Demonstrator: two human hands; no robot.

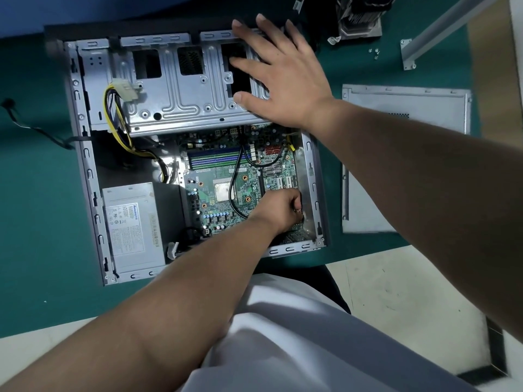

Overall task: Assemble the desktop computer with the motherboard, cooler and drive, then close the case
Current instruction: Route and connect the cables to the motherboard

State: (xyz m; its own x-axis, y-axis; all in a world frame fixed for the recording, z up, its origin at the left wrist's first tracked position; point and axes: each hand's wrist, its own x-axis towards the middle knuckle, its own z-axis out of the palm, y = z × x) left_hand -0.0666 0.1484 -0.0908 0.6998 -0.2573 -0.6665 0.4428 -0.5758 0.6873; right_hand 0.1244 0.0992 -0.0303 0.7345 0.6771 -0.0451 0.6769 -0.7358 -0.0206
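The left hand (278, 206) is curled down inside the open case (85, 176), fingertips pinched on something small at the near right edge of the motherboard (226, 176); what it pinches is too hidden to name. The right hand (278, 77) lies flat with fingers spread on the drive cage (175, 91) at the far side of the case.

The motherboard sits in the right half of the case floor, green and crowded with small parts, its bare square processor (222, 189) shining dully in the middle. A black cable (233, 182) loops across the board right over that spot, and blue memory slots (215, 161) run along the far edge.

The cage is stamped grey steel with ribs and cut-outs. A yellow and black wire bundle (117, 120) with a white plug hangs off its left end. The boxy silver power supply (131, 224) fills the near left corner.

Outside, on the green mat (36, 193), the flat grey side panel (407, 108) lies to the right, partly under the right forearm. The finned cooler (360, 19) stands far right, with loose screws (375, 53) beside it.
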